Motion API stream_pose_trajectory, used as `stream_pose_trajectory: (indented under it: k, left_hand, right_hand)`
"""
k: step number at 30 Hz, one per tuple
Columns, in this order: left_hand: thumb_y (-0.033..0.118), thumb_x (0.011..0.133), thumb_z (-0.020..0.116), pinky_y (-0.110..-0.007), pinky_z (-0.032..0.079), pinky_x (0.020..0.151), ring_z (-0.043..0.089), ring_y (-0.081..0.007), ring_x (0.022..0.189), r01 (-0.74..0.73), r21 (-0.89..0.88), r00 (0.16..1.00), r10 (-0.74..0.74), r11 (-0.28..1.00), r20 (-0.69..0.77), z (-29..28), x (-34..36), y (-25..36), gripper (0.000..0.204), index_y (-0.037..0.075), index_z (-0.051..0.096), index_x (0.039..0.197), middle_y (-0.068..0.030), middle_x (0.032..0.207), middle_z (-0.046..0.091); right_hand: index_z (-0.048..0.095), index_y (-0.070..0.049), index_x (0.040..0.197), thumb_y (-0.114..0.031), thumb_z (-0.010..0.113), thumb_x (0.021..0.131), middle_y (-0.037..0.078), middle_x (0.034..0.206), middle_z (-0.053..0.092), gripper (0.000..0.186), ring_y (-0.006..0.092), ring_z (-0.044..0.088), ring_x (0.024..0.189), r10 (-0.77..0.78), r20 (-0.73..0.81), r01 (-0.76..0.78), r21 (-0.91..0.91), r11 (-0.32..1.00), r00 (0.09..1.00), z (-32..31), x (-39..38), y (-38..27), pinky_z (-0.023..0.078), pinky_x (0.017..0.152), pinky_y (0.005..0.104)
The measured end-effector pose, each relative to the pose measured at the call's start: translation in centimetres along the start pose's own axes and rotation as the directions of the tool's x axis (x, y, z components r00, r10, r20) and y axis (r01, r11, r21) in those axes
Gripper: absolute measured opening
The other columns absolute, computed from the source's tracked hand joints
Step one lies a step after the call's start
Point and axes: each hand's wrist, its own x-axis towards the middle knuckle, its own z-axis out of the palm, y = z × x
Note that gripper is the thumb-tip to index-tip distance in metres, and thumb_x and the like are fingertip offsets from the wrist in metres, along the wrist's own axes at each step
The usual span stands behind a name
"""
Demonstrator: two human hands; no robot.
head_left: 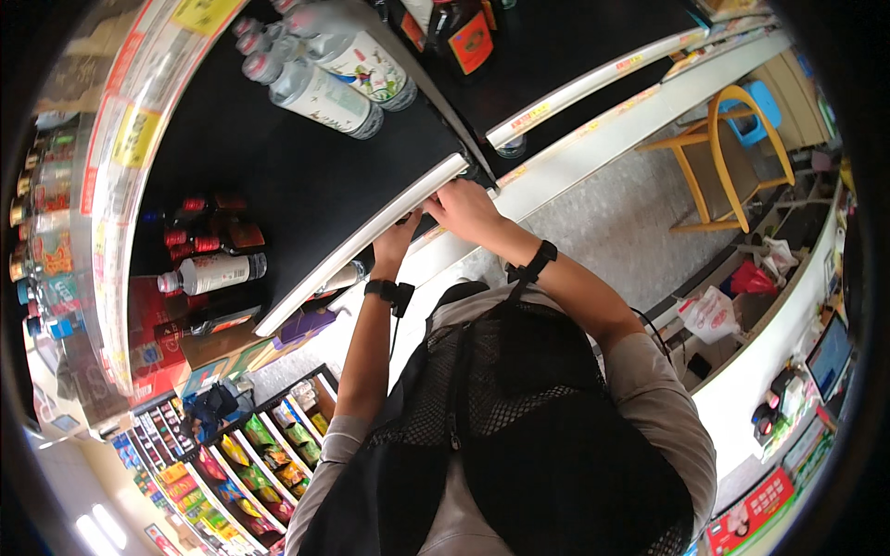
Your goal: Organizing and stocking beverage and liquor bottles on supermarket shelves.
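Note:
A white price rail (366,243) runs along the front edge of a black shelf (278,176). At the rail's right end, my right hand (464,209) has its fingers curled closed against its lower edge. Just left of it, my left hand (393,248) reaches up to the same rail with bent fingers; a small dark patch shows by the fingertips, too hidden to name. Clear bottles with pale labels (324,100) lie toward the back of the shelf in this view. Dark bottles with red caps (218,239) and a white-labelled bottle (218,274) are at its left end.
A second black shelf with a dark, orange-labelled bottle (469,46) adjoins on the right. Beyond it are a wooden chair (732,162) and a blue stool (756,109). Snack racks (250,468) are at lower left, a white counter with plastic bags (712,315) at right.

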Motion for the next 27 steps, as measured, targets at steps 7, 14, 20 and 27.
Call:
stream_pose_trajectory:
  k: [7, 14, 20, 27]
  left_hand:
    - [0.015, 0.091, 0.08, -0.036, 0.057, 0.087, 0.073, -0.0219, 0.103, -0.085, -0.145, 0.996, 0.085, 0.986, -0.009, -1.1, -0.9, 0.6, 0.03, 0.001, 0.075, 0.118, -0.0124, 0.111, 0.077]
    - [0.032, 0.093, 0.077, -0.046, 0.055, 0.071, 0.072, -0.0349, 0.083, 0.082, 0.29, 0.99, -0.043, 0.954, -0.138, -1.1, -5.0, 2.0, 0.032, 0.004, 0.069, 0.107, -0.0154, 0.097, 0.075]
    - [0.028, 0.093, 0.079, -0.041, 0.056, 0.067, 0.072, -0.0278, 0.074, -0.071, 0.066, 0.927, 0.041, 0.995, 0.372, -4.2, -10.3, 7.1, 0.043, 0.005, 0.062, 0.125, -0.0091, 0.088, 0.074]
    - [0.037, 0.085, 0.086, -0.041, 0.062, 0.075, 0.07, -0.0357, 0.101, -0.466, 0.082, 0.884, 0.46, 0.881, 0.083, -6.6, -11.8, 13.7, 0.072, -0.001, 0.053, 0.137, -0.0193, 0.121, 0.063]
  right_hand:
    - [0.076, -0.009, 0.097, -0.033, 0.076, 0.089, 0.017, 0.09, 0.075, 0.025, 0.0403, 0.073, 0.082, 0.083, -0.091, -0.084, -0.007, 0.996, 0.992, 0.9, 1.1, -0.6, 0.059, 0.072, 0.05]
    - [0.069, -0.01, 0.102, -0.033, 0.073, 0.097, 0.017, 0.07, 0.071, 0.025, 0.0402, 0.071, 0.064, 0.018, -0.172, -0.05, -0.182, 0.982, 0.985, 1.5, -1.4, 0.9, 0.057, 0.058, 0.0495]
    - [0.063, -0.009, 0.115, -0.022, 0.082, 0.092, 0.012, 0.074, 0.072, 0.033, 0.0344, 0.072, 0.062, -0.338, -0.274, 0.331, -0.072, 0.941, 0.9, -0.7, -6.2, 2.9, 0.056, 0.055, 0.0409]
    - [0.066, -0.004, 0.122, -0.019, 0.087, 0.086, 0.006, 0.076, 0.071, 0.044, 0.0215, 0.071, 0.061, -0.573, -0.329, 0.6, -0.026, 0.8, 0.75, -10.3, -8.6, -7.4, 0.057, 0.057, 0.0336]
